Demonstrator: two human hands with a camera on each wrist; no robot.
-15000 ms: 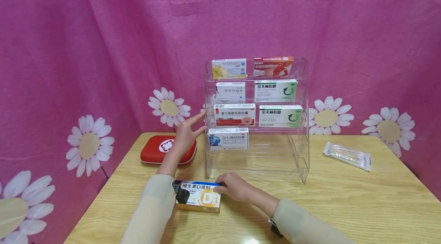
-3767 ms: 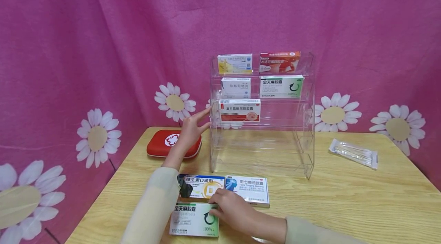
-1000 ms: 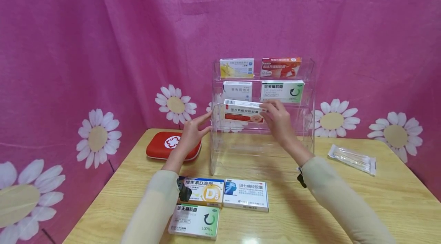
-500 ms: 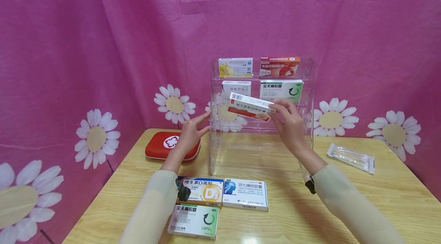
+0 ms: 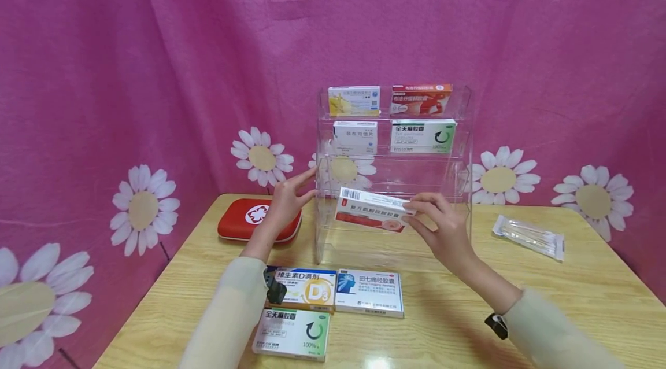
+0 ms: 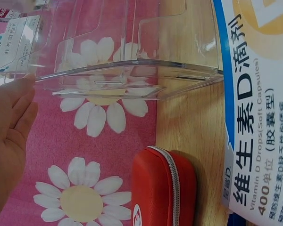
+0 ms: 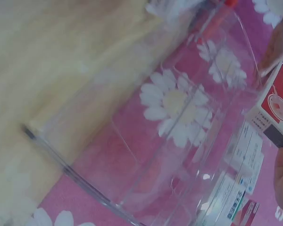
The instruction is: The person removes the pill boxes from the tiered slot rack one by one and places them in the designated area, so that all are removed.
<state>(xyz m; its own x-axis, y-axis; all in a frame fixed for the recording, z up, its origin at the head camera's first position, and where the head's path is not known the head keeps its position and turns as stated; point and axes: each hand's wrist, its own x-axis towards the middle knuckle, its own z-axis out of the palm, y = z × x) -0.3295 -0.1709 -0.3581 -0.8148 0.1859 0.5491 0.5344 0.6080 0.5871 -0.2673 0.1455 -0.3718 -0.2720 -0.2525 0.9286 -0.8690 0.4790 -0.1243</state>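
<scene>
In the head view my right hand (image 5: 442, 230) pinches the right end of a white-and-red medicine box (image 5: 370, 211), held tilted in front of the lower tiers of a clear acrylic rack (image 5: 395, 250). The box's printed end shows close to the thumb in the right wrist view. My left hand (image 5: 285, 204) touches the rack's left side with straight fingers. Higher on the rack stand a yellow-and-white box (image 5: 354, 101), a red box (image 5: 421, 100), a white box (image 5: 355, 137) and a green-and-white box (image 5: 423, 136).
On the table before the rack lie a vitamin D box (image 5: 307, 288), a blue-and-white box (image 5: 370, 292) and another green-and-white box (image 5: 292, 333). A red zip case (image 5: 239, 216) sits behind my left forearm. A pack of cotton swabs (image 5: 528, 237) lies to the right.
Over the last second my right hand has lifted the white-and-red box off the rack's third tier and brought it down and forward. Earlier, two other boxes went from rack to table. Left hand stays.
</scene>
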